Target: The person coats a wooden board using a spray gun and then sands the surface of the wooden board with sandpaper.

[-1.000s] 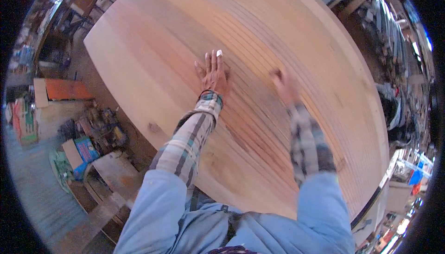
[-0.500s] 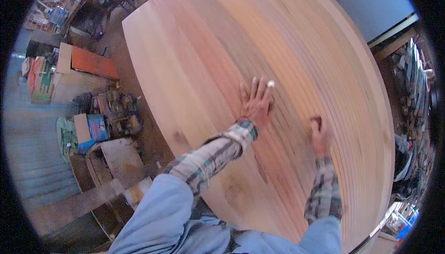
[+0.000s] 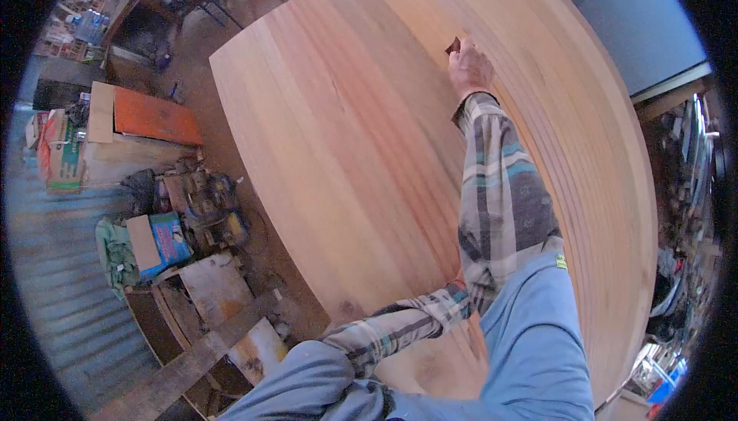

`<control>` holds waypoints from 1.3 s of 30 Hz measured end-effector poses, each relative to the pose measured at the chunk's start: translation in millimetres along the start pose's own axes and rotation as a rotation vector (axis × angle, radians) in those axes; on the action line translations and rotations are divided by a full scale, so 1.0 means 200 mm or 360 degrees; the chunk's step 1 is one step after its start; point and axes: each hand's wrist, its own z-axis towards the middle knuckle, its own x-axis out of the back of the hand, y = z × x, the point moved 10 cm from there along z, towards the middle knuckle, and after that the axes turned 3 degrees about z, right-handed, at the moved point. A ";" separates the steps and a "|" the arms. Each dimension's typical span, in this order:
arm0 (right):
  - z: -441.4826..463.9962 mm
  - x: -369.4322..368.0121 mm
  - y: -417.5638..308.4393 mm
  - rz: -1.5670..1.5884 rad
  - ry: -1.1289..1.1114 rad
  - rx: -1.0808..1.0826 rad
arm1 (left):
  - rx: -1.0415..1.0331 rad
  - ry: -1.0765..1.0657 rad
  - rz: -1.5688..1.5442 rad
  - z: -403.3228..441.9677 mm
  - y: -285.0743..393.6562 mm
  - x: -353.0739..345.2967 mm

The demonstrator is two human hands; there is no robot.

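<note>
My right hand (image 3: 472,71) is stretched far forward over a wide wooden panel (image 3: 346,190) made of joined boards in pale, reddish and orange tones. Its fingers are closed around a small folded piece of dark brown sandpaper (image 3: 453,47), whose corner sticks out at the left and is pressed on the wood. My left hand, nearer my body, lies behind my right sleeve (image 3: 503,183); only a sliver at the wrist shows beyond the left cuff (image 3: 455,298), and its fingers are hidden.
An orange board (image 3: 156,115) and a blue carton (image 3: 171,240) are among the clutter at the left, by corrugated metal sheeting (image 3: 69,244). A grey-blue panel (image 3: 642,25) stands at the far right. Mixed scrap (image 3: 680,190) lies along the right edge.
My right hand has slid forward and left along the boards with the sandpaper. My left hand, spread flat on the wood before, is now nearer my body and covered by the right arm.
</note>
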 end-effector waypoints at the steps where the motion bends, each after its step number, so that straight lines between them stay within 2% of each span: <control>1: -0.03 0.00 0.02 -0.0025 -0.0013 0.0002 | -0.0002 -0.0010 -0.0011 0.00 0.00 0.00; 4: -0.20 0.17 0.18 -0.0017 -0.0249 -0.0026 | -0.0036 -0.0026 -0.0035 0.02 0.02 -0.04; 7: -0.60 0.42 0.50 0.0050 -0.0359 -0.0067 | -0.0151 -0.0022 -0.0078 0.03 0.06 -0.04; 11: -1.29 1.05 0.82 0.0213 -0.0217 -0.0246 | -0.0257 0.0098 0.0047 0.02 0.06 -0.03; 13: -1.68 1.40 1.01 0.0033 -0.0235 -0.0395 | -0.0164 0.0004 0.0093 0.01 0.06 -0.02; 15: -2.14 1.62 1.42 -0.0205 -0.0207 -0.0597 | -0.0191 0.0006 -0.0004 0.06 0.03 -0.19; 17: -2.53 1.94 1.67 -0.0291 -0.0235 -0.0775 | -0.0202 0.0065 0.0351 0.08 0.03 -0.31; 18: -2.71 2.06 1.76 -0.0321 -0.0303 -0.0858 | -0.0239 0.0055 0.0330 0.08 0.10 -0.27; 19: -2.85 2.19 1.68 -0.0351 -0.0254 -0.0901 | -0.0273 0.0078 0.0312 0.03 0.11 -0.08; 21: -3.10 2.44 1.85 0.0104 0.0119 -0.1323 | -0.0319 0.0063 0.0343 0.06 0.21 -0.08; 22: -3.16 2.52 1.92 0.0102 0.0125 -0.1351 | -0.0317 0.0052 0.0392 0.08 0.29 -0.13; 24: -3.23 2.57 2.07 0.0478 0.0468 -0.1728 | -0.0327 0.0005 0.0409 0.18 0.44 -0.29; 26: -3.04 2.62 2.09 0.0212 0.0556 -0.1110 | -0.0338 -0.0014 0.0411 0.30 0.61 -0.49; 28: -2.86 2.69 2.09 0.0156 0.0499 -0.0888 | -0.0280 0.0150 0.0631 0.35 0.71 -0.63; 30: -2.75 2.71 2.22 -0.0292 0.0336 -0.0766 | -0.0234 0.0102 0.0682 0.36 0.72 -0.64; 32: -2.73 2.72 2.52 -0.0550 0.0193 -0.0654 | -0.0195 0.0094 0.0744 0.39 0.73 -0.60; 34: -2.81 2.78 2.90 -0.0843 0.0222 -0.0748 | -0.0120 -0.0007 0.0770 0.38 0.69 -0.58; 36: -2.86 2.87 3.02 -0.0872 0.0442 -0.0942 | -0.0113 -0.0014 0.0818 0.37 0.69 -0.56; 39: -2.64 2.55 2.92 -0.0673 0.0350 -0.0793 | -0.0125 -0.0010 0.0858 0.38 0.69 -0.54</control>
